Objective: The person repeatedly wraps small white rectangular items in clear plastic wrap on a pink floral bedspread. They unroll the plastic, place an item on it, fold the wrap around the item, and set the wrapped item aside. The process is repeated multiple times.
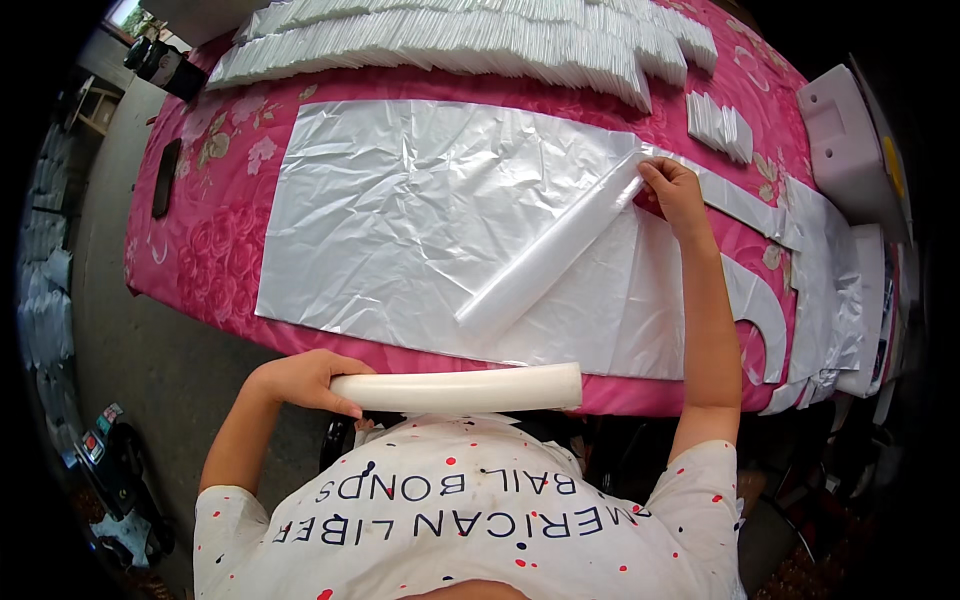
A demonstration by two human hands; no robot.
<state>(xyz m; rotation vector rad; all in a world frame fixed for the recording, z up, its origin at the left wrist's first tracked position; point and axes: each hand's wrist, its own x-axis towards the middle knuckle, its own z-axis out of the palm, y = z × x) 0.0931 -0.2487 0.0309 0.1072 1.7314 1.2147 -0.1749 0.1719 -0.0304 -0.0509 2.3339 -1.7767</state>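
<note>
A flat sheet stack of white plastic carrier bags [390, 220] lies across the table in front of me, its cut-out handles [765, 310] pointing right. My right hand [672, 195] pinches the top bag near its far edge. From those fingers a folded strip of the bag runs diagonally down to the near left. My left hand [312, 382] is closed round the left end of a white tube [470, 388], which lies level along the table's near edge, close to my body. Part of the left hand's grip is hidden behind the tube.
Long rows of folded white plastic bags [440, 50] line the far side, with a smaller bundle [720, 127] at right. A dark phone [166, 178] and a black bottle [165, 68] are at left. White plastic containers [848, 135] stand beyond the right edge of the pink flowered tablecloth [215, 235].
</note>
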